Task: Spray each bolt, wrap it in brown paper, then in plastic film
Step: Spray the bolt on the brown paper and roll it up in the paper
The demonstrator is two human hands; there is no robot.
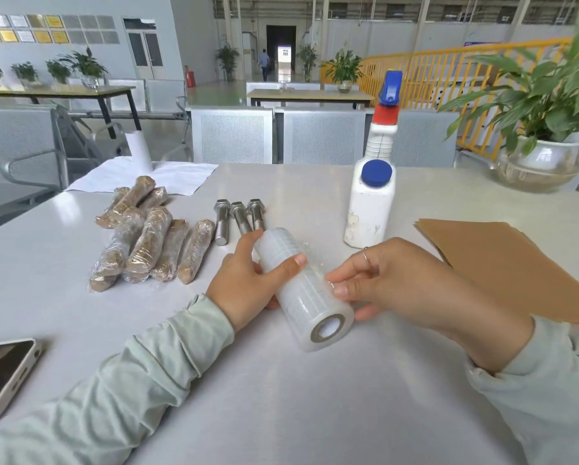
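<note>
Grey-white bench (281, 414) carries everything, with a stack of brown paper sheets (503, 263) at its right side. Left of centre lies a heap of finished bolts (147, 243), each in brown paper under plastic film. A white spray bottle (370, 196) stands upright behind the hands, and three bare bolts (237, 218) lie side by side between it and the heap. Lifted off the bench is the roll of plastic film (301, 290): the left hand (248, 290) grips it, fingers curled round its far half, while the right hand (392, 286) pinches at its surface. This looks like finding the film's loose edge. No bolt is under the hands, so next probably comes setting the roll down and spraying one of the three bare bolts.
</note>
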